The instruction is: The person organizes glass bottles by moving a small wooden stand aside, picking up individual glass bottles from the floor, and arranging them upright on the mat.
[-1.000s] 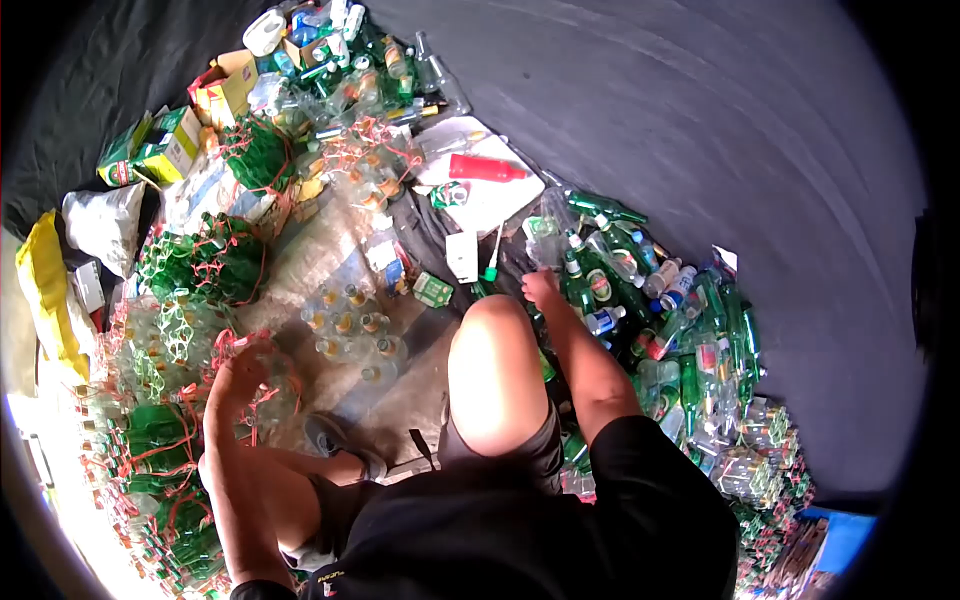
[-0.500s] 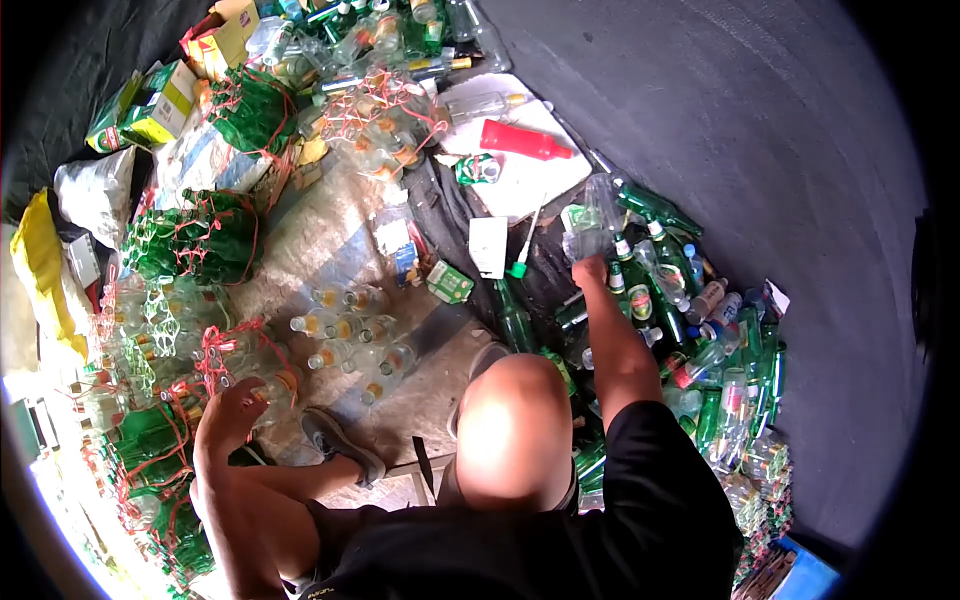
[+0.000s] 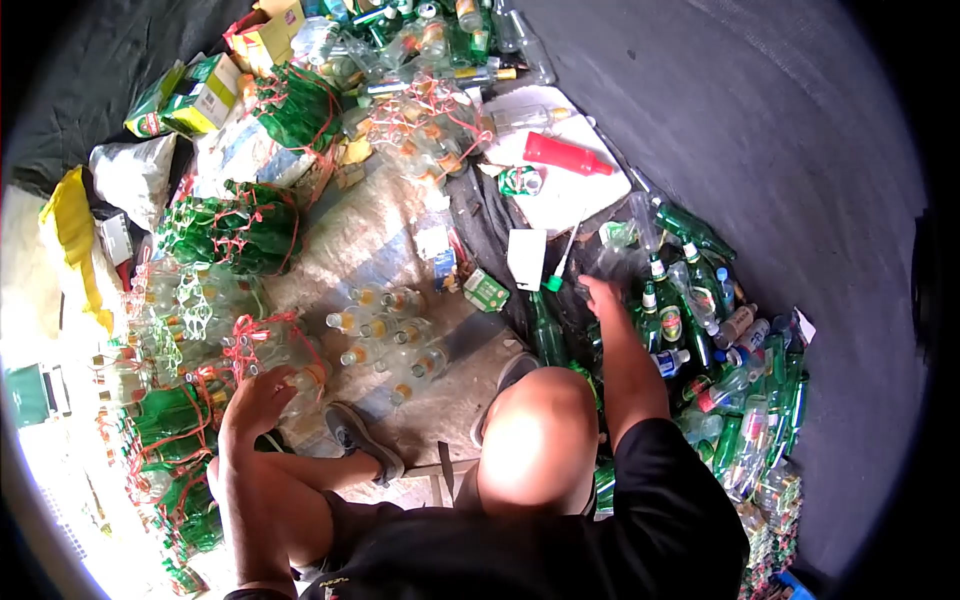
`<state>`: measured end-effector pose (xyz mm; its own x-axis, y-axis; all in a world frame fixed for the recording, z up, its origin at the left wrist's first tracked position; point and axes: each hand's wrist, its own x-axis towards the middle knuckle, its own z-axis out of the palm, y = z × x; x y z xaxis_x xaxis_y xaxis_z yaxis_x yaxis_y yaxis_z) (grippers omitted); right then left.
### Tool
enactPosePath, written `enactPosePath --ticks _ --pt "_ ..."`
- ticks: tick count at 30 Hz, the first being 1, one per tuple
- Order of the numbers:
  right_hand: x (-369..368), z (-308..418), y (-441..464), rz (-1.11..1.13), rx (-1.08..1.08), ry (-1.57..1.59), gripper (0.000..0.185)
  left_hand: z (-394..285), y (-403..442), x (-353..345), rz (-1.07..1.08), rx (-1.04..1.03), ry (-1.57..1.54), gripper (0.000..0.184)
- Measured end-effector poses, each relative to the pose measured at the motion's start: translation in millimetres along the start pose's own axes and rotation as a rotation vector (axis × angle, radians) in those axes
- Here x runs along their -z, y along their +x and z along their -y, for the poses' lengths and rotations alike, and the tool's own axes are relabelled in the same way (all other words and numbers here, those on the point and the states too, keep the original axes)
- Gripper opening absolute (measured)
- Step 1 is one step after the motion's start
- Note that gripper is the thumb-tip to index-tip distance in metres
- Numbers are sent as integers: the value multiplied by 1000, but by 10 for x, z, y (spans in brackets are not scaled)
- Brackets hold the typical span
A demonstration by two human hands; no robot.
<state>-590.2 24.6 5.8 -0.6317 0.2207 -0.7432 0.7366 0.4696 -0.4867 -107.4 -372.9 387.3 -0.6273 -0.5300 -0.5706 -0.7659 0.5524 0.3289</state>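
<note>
My right hand (image 3: pixel 601 295) is at the left edge of a heap of loose bottles, a finger stretched out and apparently holding nothing. Just above it is a smeared clear glass shape (image 3: pixel 622 263), probably a bottle; whether they touch is unclear. Close by on the right lie green bottles (image 3: pixel 668 322). My left hand (image 3: pixel 262 402) hangs loosely curled and open over my left knee, beside clear bottles bound in red netting (image 3: pixel 285 350). On the floor between my hands stands a group of several clear bottles (image 3: pixel 385 328) with orange marks.
Netted bundles of green bottles (image 3: pixel 235 230) line the left side. Further back are cardboard boxes (image 3: pixel 205 95) and a white board (image 3: pixel 565 195) bearing a red bottle (image 3: pixel 567 154) and a green can (image 3: pixel 519 181). A dark wall (image 3: pixel 800 150) rises on the right.
My right hand has shifted slightly left and back from the clear glass, its fingers opening from a fist. My left hand stays near the netting. The whole view has swung a little.
</note>
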Motion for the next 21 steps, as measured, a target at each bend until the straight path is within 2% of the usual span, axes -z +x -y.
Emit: enactPosePath --ticks 1,4,7,8,9,10,12,13,15,16,17,18,19,21 --pt "-44 -46 -27 79 -95 299 28 -44 -20 21 7 6 -8 37" --pt "0 -183 -370 481 -158 580 17 -140 -93 47 -22 -14 -27 38" --pt "-26 -168 -902 610 -118 639 14 -164 -206 49 -45 -111 -78 37" --pt "9 -116 -1040 747 -49 589 16 -107 -239 15 -102 -147 -83 36" --pt "30 1 -1216 764 -25 590 16 -39 -255 -23 -159 -184 -86 36" --pt "84 175 -1457 823 102 488 18 34 -239 -72 -189 -189 -88 36" --pt "220 602 -2164 866 355 300 23 144 -277 -86 -330 -409 -169 37" --pt "236 792 -2267 913 507 193 25 -12 -434 34 -300 -371 -172 38" --pt "356 1200 -3076 932 755 132 29 -188 -644 114 -347 -357 -438 37" --pt "340 1383 -3108 931 849 0 41 -217 -692 133 -408 -396 -469 35" --pt "442 1533 -3548 1022 906 -39 53 -225 -705 151 -468 -433 -498 34" --pt "522 1645 -3972 1058 942 -113 53 -240 -739 205 -405 -478 -681 34" --pt "566 1707 -4345 1093 973 -189 54 -210 -706 254 -397 -537 -724 33" --pt "530 1670 -4929 1185 1033 -344 66 -237 -677 320 -285 -732 -1142 42"
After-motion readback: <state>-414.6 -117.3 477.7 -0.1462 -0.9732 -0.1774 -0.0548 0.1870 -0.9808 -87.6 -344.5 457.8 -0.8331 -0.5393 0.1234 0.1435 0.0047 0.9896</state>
